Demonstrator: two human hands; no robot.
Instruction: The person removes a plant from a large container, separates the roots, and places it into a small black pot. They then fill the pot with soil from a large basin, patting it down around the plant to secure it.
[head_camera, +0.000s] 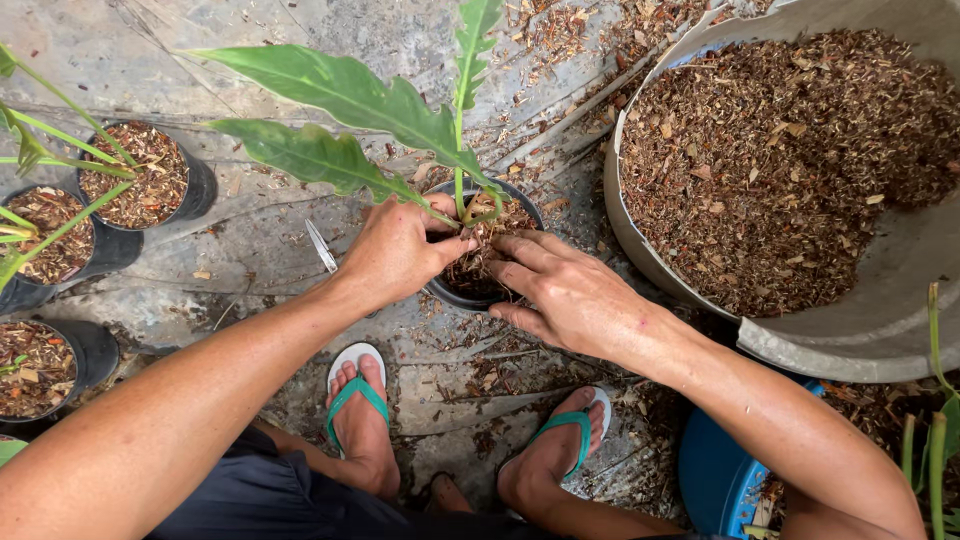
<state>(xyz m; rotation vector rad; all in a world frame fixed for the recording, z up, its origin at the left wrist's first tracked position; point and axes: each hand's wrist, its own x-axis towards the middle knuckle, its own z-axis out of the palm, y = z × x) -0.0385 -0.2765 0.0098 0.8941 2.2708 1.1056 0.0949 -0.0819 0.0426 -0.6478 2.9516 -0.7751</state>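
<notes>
Squatting over a small black pot (452, 290) on the concrete floor (250, 250), the person has both hands on it, and the pot sits between them, just ahead of the two feet in green flip-flops (352, 395). The left hand (400, 250) comes in from the left side and is closed around the base of the plant (462, 195), thumb and fingers pinching the stems where they meet the mix, so the plant stands upright right at its fingertips. The right hand (565, 290) lies against the pot's right rim, fingers held together and stretched flat toward the roots, pressing on the bark mix rather than gripping anything; the near wall of the pot shows in the gap below the two hands. The plant's long, wavy green leaves (340, 95) spread up and to the left, above the left hand. A pair of scissors (321, 245) lies on the floor just left of that hand's wrist. To the right, near the right forearm, stands a large grey tub (860, 330) of brown bark chips (780, 150), with a blue bucket (715, 475) under its near edge. At the far left, well apart from the hands, stand three more black pots (195, 190) filled with the same chips.
</notes>
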